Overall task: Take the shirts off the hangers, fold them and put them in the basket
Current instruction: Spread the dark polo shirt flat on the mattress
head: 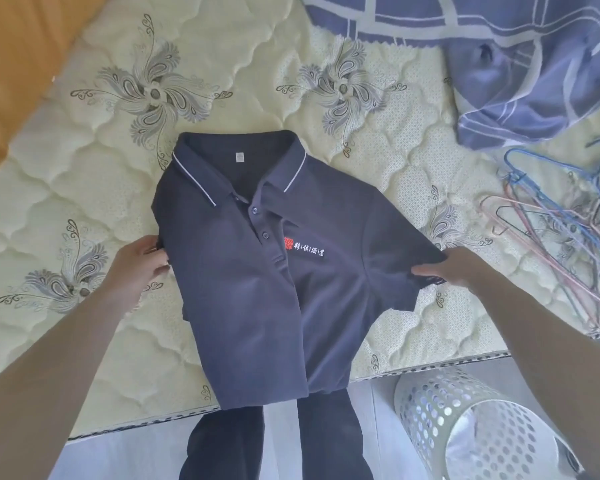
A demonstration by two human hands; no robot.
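Far left corner of the mattress (84, 202): orange cushion (11, 64), lying partly over the quilted top.

Left hand (142, 263): at the shirt's left edge, fingers curled in and gripping the fabric there; fingertips hidden against the cloth.

Navy polo shirt (274, 289): off its hanger, face up in the middle of the mattress. Collar with a white stripe points to the far edge, three buttons and a red-and-white chest logo show. Its hem reaches the near edge of the mattress, where the person's dark trouser legs (222, 445) stand against it. Left side runs as a straight edge; right sleeve is spread outward.

Right hand (454, 268): holds the right sleeve at its cuff, thumb on top, fingers underneath pinching the hem.

White perforated basket (465, 420): on the floor, just beside the near edge of the mattress, to the right of the shirt and apart from it.

Right edge of the mattress: a tangle of wire hangers (561, 230), blue, pink and dark.

Far right corner: crumpled blue checked cloth (499, 64)
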